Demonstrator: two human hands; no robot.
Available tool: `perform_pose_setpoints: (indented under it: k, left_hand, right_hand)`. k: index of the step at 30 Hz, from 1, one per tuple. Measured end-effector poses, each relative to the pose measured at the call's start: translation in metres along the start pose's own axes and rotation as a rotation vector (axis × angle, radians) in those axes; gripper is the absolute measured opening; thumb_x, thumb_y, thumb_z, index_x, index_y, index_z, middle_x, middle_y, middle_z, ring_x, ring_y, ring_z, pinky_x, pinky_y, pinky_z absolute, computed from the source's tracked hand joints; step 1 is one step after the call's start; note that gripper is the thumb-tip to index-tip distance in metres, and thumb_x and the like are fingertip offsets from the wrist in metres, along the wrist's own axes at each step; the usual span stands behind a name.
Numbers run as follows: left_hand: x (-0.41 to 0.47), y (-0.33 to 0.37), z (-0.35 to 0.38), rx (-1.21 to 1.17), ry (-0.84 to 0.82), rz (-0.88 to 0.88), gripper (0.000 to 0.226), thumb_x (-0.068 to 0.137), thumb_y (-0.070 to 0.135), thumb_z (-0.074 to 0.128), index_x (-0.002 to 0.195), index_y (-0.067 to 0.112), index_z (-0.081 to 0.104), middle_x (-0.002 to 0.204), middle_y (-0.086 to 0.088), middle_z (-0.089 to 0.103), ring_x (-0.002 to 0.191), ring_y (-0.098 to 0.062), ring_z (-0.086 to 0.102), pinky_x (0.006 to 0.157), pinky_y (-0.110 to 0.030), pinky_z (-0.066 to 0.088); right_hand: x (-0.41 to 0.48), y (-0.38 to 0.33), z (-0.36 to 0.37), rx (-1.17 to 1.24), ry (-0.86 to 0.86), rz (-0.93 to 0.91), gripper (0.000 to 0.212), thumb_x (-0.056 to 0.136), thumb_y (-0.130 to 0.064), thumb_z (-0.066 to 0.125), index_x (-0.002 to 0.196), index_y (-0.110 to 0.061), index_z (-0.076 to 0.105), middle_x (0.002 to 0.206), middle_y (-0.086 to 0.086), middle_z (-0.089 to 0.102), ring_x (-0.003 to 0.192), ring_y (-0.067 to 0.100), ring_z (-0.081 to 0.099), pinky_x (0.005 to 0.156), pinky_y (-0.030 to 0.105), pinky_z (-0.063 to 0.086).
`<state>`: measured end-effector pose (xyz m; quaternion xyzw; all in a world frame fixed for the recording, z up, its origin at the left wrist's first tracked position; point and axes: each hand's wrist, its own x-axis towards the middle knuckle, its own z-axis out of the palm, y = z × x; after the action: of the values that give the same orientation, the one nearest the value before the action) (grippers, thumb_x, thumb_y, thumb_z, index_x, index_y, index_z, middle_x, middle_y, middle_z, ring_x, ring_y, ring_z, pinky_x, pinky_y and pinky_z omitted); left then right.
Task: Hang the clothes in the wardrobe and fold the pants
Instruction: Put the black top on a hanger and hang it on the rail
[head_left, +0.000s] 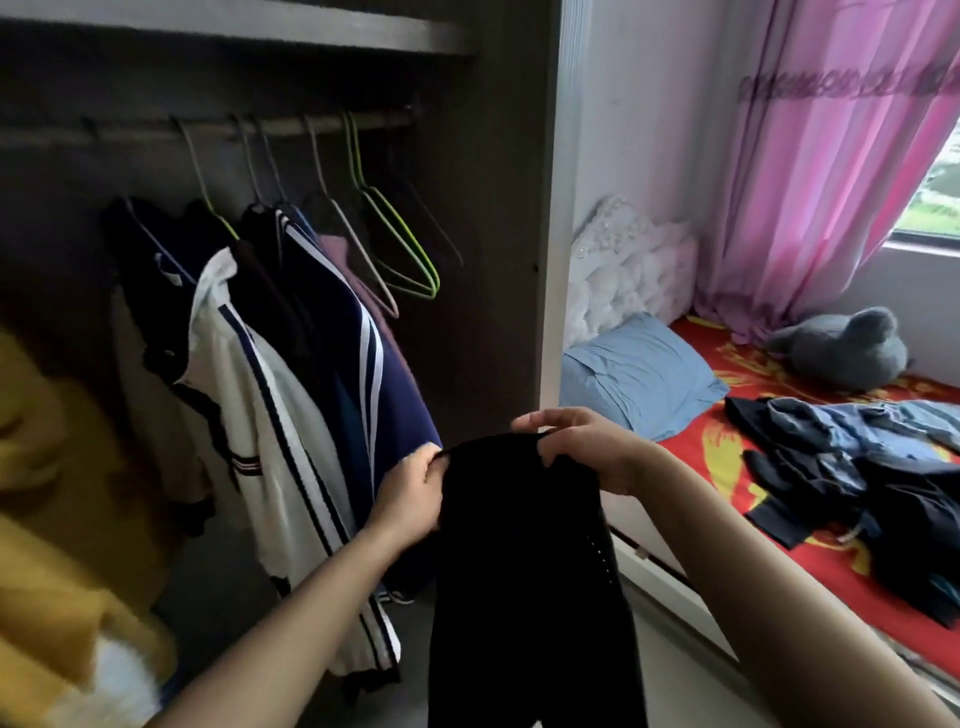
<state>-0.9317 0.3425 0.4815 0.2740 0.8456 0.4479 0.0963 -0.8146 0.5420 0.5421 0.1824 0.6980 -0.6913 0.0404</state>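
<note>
Wardrobe (493, 260) fills the left of the head view; bed (727, 457) lies at right. Left grip (410, 493) clamps the top left edge of the black garment (519, 571). Right grip (582, 447) curls over its top right edge. The garment hangs straight down between both forearms. Bare green hangers (405, 244) hang on the rail (311, 124) above. A clothes pile (857, 467) lies on the bed.
</note>
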Motion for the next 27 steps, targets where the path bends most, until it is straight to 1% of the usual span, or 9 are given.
perform_pose_setpoints:
  k: [3, 5, 9, 11, 13, 16, 18, 22, 27]
  left_hand:
    - [0.006, 0.023, -0.035, -0.081, 0.235, -0.002, 0.026, 0.104, 0.021, 0.042, 0.087, 0.020, 0.061, 0.086, -0.003, 0.067, 0.082, -0.021, 0.062, 0.070, -0.030, 0.047]
    - [0.008, 0.041, -0.053, -0.131, 0.391, -0.028, 0.028, 0.105, 0.020, 0.039, 0.118, 0.012, 0.063, 0.115, -0.003, 0.065, 0.108, -0.018, 0.058, 0.086, -0.019, 0.040]
    - [0.009, 0.054, -0.077, -0.080, 0.538, -0.002, 0.030, 0.106, 0.019, 0.037, 0.129, 0.012, 0.054, 0.109, 0.012, 0.050, 0.108, -0.008, 0.043, 0.087, -0.016, 0.029]
    - [0.009, 0.048, -0.083, -0.070, 0.588, -0.018, 0.028, 0.105, 0.023, 0.039, 0.121, 0.009, 0.057, 0.110, 0.006, 0.059, 0.106, -0.014, 0.053, 0.092, -0.029, 0.039]
    - [0.008, 0.040, -0.089, -0.121, 0.629, -0.046, 0.023, 0.104, 0.025, 0.042, 0.105, 0.011, 0.060, 0.098, -0.002, 0.064, 0.098, -0.023, 0.061, 0.089, -0.040, 0.047]
    - [0.004, 0.039, -0.095, -0.170, 0.650, -0.105, 0.021, 0.103, 0.026, 0.048, 0.097, 0.011, 0.061, 0.085, 0.000, 0.063, 0.087, -0.026, 0.063, 0.075, -0.036, 0.049]
    - [0.003, 0.041, -0.096, -0.173, 0.665, -0.124, 0.020, 0.101, 0.024, 0.053, 0.093, 0.009, 0.063, 0.085, -0.006, 0.066, 0.084, -0.028, 0.064, 0.072, -0.039, 0.051]
    - [0.005, 0.044, -0.097, -0.216, 0.702, -0.157, 0.015, 0.099, 0.024, 0.058, 0.092, 0.012, 0.065, 0.089, -0.011, 0.070, 0.084, -0.027, 0.068, 0.078, -0.042, 0.057]
    - [0.006, 0.038, -0.097, -0.188, 0.756, -0.147, 0.030, 0.099, 0.029, 0.056, 0.080, 0.008, 0.062, 0.068, -0.015, 0.060, 0.061, -0.028, 0.056, 0.053, -0.030, 0.043]
  right_hand:
    - [0.029, -0.019, 0.007, -0.191, 0.002, -0.099, 0.035, 0.085, 0.000, 0.067, 0.110, -0.025, 0.071, 0.100, 0.003, 0.069, 0.077, 0.012, 0.067, 0.071, 0.025, 0.055]
    - [0.049, -0.043, 0.015, -0.261, 0.011, -0.188, 0.028, 0.088, -0.011, 0.072, 0.112, -0.024, 0.069, 0.088, -0.002, 0.064, 0.070, 0.007, 0.062, 0.064, 0.021, 0.050]
    - [0.099, -0.097, 0.028, -0.179, 0.106, -0.328, 0.020, 0.096, -0.012, 0.061, 0.116, -0.014, 0.065, 0.089, 0.004, 0.061, 0.068, 0.009, 0.056, 0.064, 0.024, 0.051]
    - [0.131, -0.117, 0.035, -0.192, 0.132, -0.367, 0.028, 0.096, -0.014, 0.059, 0.123, -0.010, 0.063, 0.095, 0.006, 0.063, 0.077, 0.014, 0.061, 0.075, 0.031, 0.057]
    - [0.155, -0.135, 0.043, -0.270, 0.190, -0.425, 0.042, 0.093, -0.023, 0.060, 0.133, -0.010, 0.059, 0.106, 0.006, 0.064, 0.096, 0.020, 0.064, 0.094, 0.038, 0.056]
    - [0.176, -0.158, 0.060, -0.416, 0.226, -0.469, 0.050, 0.097, -0.031, 0.056, 0.141, -0.009, 0.052, 0.131, 0.009, 0.060, 0.121, 0.024, 0.057, 0.102, 0.031, 0.045]
    - [0.189, -0.167, 0.070, -0.479, 0.192, -0.441, 0.052, 0.098, -0.039, 0.054, 0.140, -0.007, 0.053, 0.133, 0.012, 0.060, 0.121, 0.028, 0.058, 0.097, 0.031, 0.047]
    - [0.210, -0.178, 0.087, -0.438, 0.144, -0.420, 0.039, 0.098, -0.041, 0.052, 0.112, -0.008, 0.069, 0.107, 0.015, 0.071, 0.090, 0.029, 0.067, 0.078, 0.035, 0.053]
    - [0.189, -0.188, 0.094, -0.261, 0.227, -0.609, 0.029, 0.103, -0.026, 0.043, 0.102, -0.012, 0.069, 0.108, 0.012, 0.068, 0.101, 0.028, 0.064, 0.089, 0.041, 0.052]
